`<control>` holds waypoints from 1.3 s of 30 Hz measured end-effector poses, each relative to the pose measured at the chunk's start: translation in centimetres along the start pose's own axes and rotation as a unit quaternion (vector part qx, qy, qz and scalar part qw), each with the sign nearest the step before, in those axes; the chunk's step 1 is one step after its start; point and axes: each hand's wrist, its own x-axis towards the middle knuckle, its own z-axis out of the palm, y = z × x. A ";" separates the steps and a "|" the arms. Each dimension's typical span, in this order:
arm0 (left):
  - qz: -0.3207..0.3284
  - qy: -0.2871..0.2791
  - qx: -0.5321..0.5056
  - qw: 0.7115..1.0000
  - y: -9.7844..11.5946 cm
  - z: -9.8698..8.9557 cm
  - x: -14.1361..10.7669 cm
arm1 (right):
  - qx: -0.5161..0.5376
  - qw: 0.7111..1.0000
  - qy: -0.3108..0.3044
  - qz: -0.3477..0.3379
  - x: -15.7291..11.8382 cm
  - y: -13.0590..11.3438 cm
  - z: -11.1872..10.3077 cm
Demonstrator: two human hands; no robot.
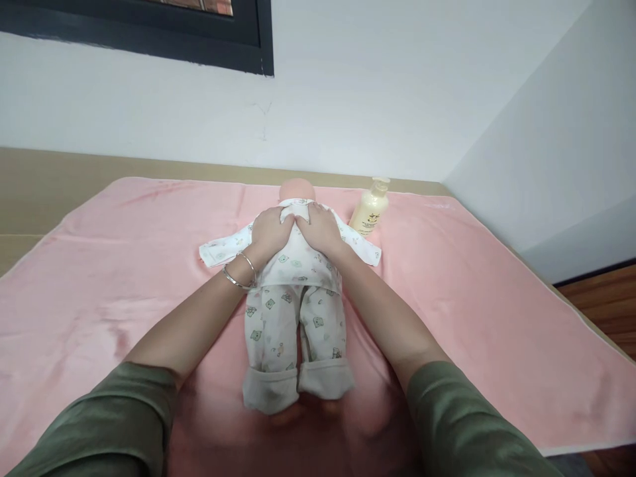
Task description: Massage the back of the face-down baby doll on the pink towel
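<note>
A baby doll (pixel 301 268) lies in the middle of a pink blanket (pixel 149 285), its head away from me and its feet toward me. It wears a white printed top and matching trousers (pixel 278 324) with turned-up cuffs. No face shows on the bald head. My left hand (pixel 269 232) lies flat on the left side of the doll's upper body, a silver bangle on its wrist. On the right side my right hand (pixel 320 228) rests likewise, the two thumbs meeting near the middle. The fingers of both hands are stretched out.
A cream pump bottle (pixel 369 209) stands on the blanket beyond the doll's right-hand sleeve. Behind the table's wooden edge (pixel 59 172) rises a white wall (pixel 348 99) with a dark window frame (pixel 199 50). Another wall closes off the right.
</note>
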 end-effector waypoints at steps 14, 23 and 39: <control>0.005 -0.011 0.013 1.000 0.2 -0.1 0.0 | 0.004 1.000 -0.007 0.004 -0.4 -0.2 -0.6; 0.059 -0.030 0.117 0.991 2.6 -1.6 -1.6 | 0.052 0.998 -0.038 0.025 0.1 0.6 -1.7; 0.045 -0.055 0.133 0.989 1.9 -1.9 -1.2 | -0.007 0.999 -0.050 0.017 -1.6 -1.9 -2.6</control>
